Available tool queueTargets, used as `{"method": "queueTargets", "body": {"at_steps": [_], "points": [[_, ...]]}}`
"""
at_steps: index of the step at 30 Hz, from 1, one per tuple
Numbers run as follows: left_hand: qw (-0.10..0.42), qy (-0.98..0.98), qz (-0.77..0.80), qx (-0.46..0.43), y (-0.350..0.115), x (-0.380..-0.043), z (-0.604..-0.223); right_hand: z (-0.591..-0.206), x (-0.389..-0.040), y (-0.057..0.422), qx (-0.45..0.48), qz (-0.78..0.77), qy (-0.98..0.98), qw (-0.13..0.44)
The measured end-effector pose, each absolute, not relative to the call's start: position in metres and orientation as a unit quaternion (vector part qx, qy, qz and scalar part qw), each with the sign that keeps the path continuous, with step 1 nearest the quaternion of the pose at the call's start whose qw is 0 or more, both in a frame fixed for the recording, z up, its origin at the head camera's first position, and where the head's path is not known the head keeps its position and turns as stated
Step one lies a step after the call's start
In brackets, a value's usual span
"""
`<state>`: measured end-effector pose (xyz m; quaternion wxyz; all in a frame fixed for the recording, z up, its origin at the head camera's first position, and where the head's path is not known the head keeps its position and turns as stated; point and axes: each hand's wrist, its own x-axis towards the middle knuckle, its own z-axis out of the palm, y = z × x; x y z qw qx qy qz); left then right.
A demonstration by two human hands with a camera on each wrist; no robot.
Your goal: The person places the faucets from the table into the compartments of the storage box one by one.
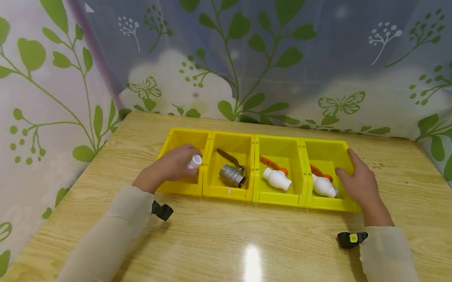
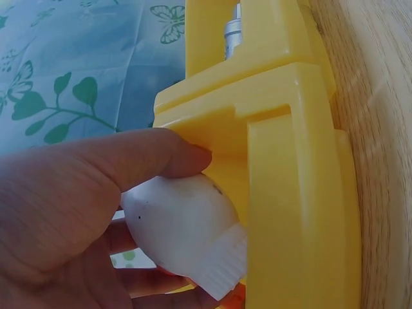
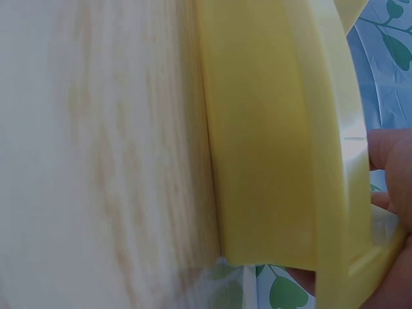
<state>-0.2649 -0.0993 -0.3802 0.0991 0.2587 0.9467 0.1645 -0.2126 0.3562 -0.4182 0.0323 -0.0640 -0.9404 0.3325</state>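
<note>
My left hand grips a white plastic ball valve at the leftmost yellow bin. The thumb lies over the valve's round body and the fingers pass beneath it. A bit of orange shows under the valve in the left wrist view. My right hand holds the right side wall of the rightmost yellow bin, thumb on the inner side and fingers outside. Inside that bin lies another white ball valve with an orange handle.
Four yellow bins stand joined in a row on the wooden table. A metal ball valve with a dark lever sits in the second bin, and a white ball valve with an orange handle in the third. Behind hangs a leaf-patterned curtain.
</note>
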Motion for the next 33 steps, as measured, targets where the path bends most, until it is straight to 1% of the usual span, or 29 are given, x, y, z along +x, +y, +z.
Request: {"method": "queueTargets", "body": {"at_steps": [11, 17, 20, 23, 26, 30, 33], "points": [[0.093, 0.954, 0.180, 0.221, -0.095, -0.269, -0.383, -0.419, -0.213, 0.356, -0.067, 0.331, -0.941, 0.029], [0.073, 0.959, 0.172, 0.214, -0.093, -0.271, -0.387, -0.417, -0.213, 0.356, -0.070, 0.332, -0.940, 0.028], [0.075, 0.958, 0.147, 0.235, -0.094, -0.272, -0.393, -0.418, -0.212, 0.356, -0.069, 0.334, -0.940, 0.025], [0.083, 0.952, 0.108, 0.275, -0.097, -0.271, -0.400, -0.419, -0.212, 0.355, -0.066, 0.334, -0.940, 0.023], [0.078, 0.944, 0.085, 0.309, -0.100, -0.270, -0.406, -0.419, -0.213, 0.355, -0.060, 0.332, -0.941, 0.027], [0.063, 0.939, 0.089, 0.327, -0.100, -0.271, -0.408, -0.418, -0.214, 0.356, -0.061, 0.330, -0.942, 0.028], [0.064, 0.935, 0.096, 0.334, -0.100, -0.273, -0.407, -0.416, -0.214, 0.357, -0.067, 0.331, -0.941, 0.025]]}}
